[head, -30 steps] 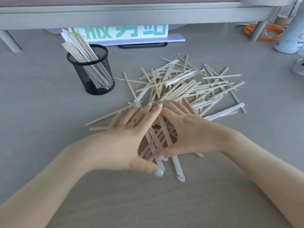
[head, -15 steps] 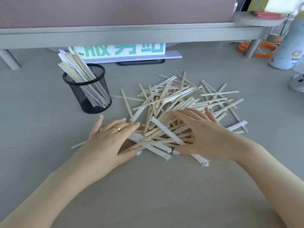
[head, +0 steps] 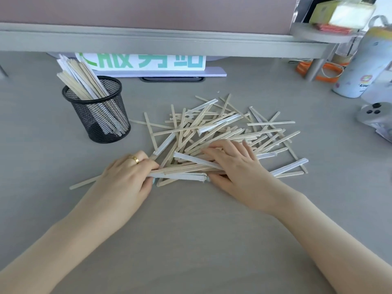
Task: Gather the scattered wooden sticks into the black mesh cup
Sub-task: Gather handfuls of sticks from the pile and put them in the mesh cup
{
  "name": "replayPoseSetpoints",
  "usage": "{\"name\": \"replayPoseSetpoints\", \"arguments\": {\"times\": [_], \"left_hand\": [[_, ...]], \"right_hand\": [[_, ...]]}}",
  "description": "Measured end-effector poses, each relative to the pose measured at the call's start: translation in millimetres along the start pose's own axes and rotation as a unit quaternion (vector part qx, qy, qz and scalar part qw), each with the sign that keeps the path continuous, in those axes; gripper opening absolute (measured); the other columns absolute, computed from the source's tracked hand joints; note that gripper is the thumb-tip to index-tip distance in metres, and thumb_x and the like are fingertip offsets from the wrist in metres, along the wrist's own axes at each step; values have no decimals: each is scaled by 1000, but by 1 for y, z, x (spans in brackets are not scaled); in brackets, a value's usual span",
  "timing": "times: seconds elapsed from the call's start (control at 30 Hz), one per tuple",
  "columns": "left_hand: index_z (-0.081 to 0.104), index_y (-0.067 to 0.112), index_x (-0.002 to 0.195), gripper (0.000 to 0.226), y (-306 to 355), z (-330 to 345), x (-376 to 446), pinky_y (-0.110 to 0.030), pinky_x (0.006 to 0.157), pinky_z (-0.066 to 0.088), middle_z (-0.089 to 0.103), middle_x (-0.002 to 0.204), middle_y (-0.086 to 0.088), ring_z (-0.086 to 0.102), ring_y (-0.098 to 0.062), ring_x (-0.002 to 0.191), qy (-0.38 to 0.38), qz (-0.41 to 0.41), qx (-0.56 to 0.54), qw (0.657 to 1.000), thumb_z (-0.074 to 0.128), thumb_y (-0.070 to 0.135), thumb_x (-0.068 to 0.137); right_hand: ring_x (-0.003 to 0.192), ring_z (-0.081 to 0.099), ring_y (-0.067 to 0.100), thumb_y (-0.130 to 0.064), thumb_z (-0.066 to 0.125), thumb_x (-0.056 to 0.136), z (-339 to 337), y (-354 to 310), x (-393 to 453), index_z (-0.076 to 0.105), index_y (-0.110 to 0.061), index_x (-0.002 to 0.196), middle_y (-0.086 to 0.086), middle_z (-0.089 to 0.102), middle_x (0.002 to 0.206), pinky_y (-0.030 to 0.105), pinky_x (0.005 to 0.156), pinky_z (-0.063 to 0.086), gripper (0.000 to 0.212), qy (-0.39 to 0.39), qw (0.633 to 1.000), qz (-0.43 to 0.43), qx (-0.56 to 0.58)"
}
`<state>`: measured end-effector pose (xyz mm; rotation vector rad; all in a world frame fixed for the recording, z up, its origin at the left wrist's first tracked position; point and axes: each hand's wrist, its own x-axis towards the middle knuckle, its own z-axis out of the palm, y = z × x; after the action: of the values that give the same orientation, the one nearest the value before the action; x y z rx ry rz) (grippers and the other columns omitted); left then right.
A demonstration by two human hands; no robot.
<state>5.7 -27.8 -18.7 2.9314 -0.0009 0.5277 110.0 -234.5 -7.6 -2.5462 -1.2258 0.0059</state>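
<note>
In the head view, the left hand (head: 125, 179) has its fingers curled around the near end of a small bundle of wooden sticks (head: 220, 134), and the right hand (head: 235, 166) lies flat with spread fingers on the same bundle, thumb at its near edge. Most sticks lie scattered in a loose pile on the grey table (head: 191, 230) between and behind the hands. The black mesh cup (head: 99, 115) stands upright to the left of the pile, well apart from the hands, already holding several sticks that lean to the left.
</note>
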Motion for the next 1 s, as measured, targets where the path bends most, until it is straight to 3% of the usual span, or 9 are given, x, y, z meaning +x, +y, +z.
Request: {"name": "replayPoseSetpoints", "arguments": {"times": [0.1, 0.17, 0.27, 0.4, 0.53, 0.63, 0.7, 0.83, 1.0], "left_hand": [[61, 10, 77, 15, 1, 1, -1, -30, 55, 37, 58, 78, -4, 60, -29, 63, -12, -5, 3, 1000, 68, 0, 70], [56, 11, 77, 13, 0, 2, -1, -30, 56, 37, 58, 81, -3, 60, -29, 65, -14, -6, 5, 1000, 65, 3, 72], [45, 16, 79, 30, 1, 4, -3, -28, 53, 34, 55, 74, 1, 59, -27, 61, -11, -11, 25, 1000, 67, -1, 69], [40, 18, 79, 54, 8, 1, -4, -22, 42, 24, 53, 54, 2, 53, -25, 45, -31, -11, 73, 997, 76, -12, 52], [44, 14, 77, 54, 13, -1, -2, -24, 45, 24, 50, 49, 2, 49, -25, 42, -19, -11, 121, 992, 77, -14, 44], [53, 10, 81, 47, 13, 2, -3, -30, 54, 33, 55, 55, -1, 55, -29, 50, 9, -14, 138, 990, 76, -12, 47], [56, 9, 83, 44, 9, 5, -4, -33, 63, 26, 57, 62, -2, 58, -30, 59, 18, -29, 161, 986, 75, -12, 49], [58, 10, 74, 38, 2, 8, 0, -33, 61, 20, 54, 71, -5, 56, -30, 63, 12, -49, 186, 981, 76, -12, 49], [56, 8, 73, 35, -2, 10, 0, -33, 60, 19, 54, 72, -8, 55, -32, 62, 28, -42, 192, 980, 70, -16, 52]], "right_hand": [[132, 20, 12, -41, 40, 91, 1, 2, 0, 36, -25, 135, -10, 30, 138, 43, 115, -4, 47, -3, 1000, 27, -8], [131, 23, 13, -42, 36, 89, 3, 2, 2, 40, -26, 131, -10, 33, 137, 45, 116, 2, 46, 0, 1000, 26, 1], [121, 36, 19, -41, 27, 82, 8, 0, 4, 50, -22, 115, -6, 44, 126, 49, 112, 21, 45, 13, 1000, 12, 4], [113, 42, 24, -19, 47, 89, 10, -1, 5, 52, -17, 112, 0, 48, 117, 46, 109, 25, 24, 22, 1000, 20, -7], [100, 48, 26, -31, 27, 83, 14, -3, 6, 56, -16, 109, 3, 54, 107, 43, 102, 34, 42, 38, 999, 11, -24], [97, 48, 26, -26, 33, 84, 17, -3, 7, 58, -15, 108, 4, 54, 104, 50, 102, 36, 36, 37, 999, 9, -35], [98, 45, 23, -17, 48, 84, 17, -2, 7, 56, -15, 109, 5, 53, 105, 55, 104, 33, 27, 47, 998, 3, -45], [106, 34, 18, -16, 52, 90, 12, -3, 6, 51, -13, 111, 3, 48, 112, 51, 115, 11, 21, 22, 998, 11, -51], [97, 53, 29, -8, 56, 84, 15, -7, 5, 53, -9, 98, 4, 57, 98, 58, 109, 24, 14, 60, 994, 6, -86]]}}
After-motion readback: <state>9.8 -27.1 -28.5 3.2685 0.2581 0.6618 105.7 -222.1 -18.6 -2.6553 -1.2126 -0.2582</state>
